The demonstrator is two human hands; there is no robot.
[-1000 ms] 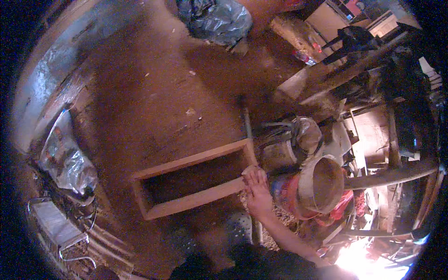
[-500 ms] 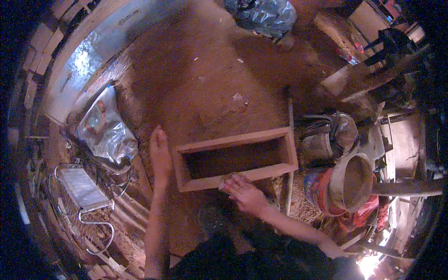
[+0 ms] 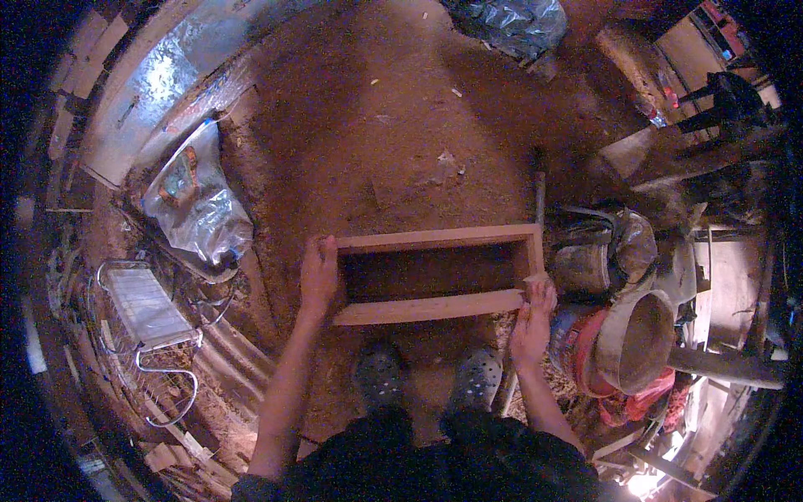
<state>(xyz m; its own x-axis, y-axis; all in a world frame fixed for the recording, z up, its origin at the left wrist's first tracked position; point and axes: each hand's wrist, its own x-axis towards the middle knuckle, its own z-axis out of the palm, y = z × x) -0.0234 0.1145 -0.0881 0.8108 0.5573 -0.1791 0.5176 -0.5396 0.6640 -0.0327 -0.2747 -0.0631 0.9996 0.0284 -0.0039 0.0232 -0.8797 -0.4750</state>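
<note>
A long rectangular wooden frame (image 3: pixel 431 309), box-like with a dark hollow inside, lies level across in front of my body. My left hand (image 3: pixel 319 280) is wrapped round its left end, fingertips at the far left corner. Against the near right corner, my right hand (image 3: pixel 532 326) grips the same frame, its fingers bent over the edge. A small pale bit shows by the right fingers; I cannot make out whether it is a separate piece. Below the frame are my two perforated clogs (image 3: pixel 381 378), standing on the brown dirt floor (image 3: pixel 376 159).
On the left lie a shiny plastic sack (image 3: pixel 199 209) and a metal-framed chair (image 3: pixel 150 305). To the right are a round basin (image 3: pixel 636 343) atop a red bucket (image 3: pixel 577 351), another container (image 3: pixel 583 263) and a thin pole (image 3: pixel 539 188). Dark plastic sheeting (image 3: pixel 519 29) lies at the far side.
My right hand has moved from the middle of the near edge to the right corner. My left hand has closed on the left end. The frame sits more level, slightly rightward.
</note>
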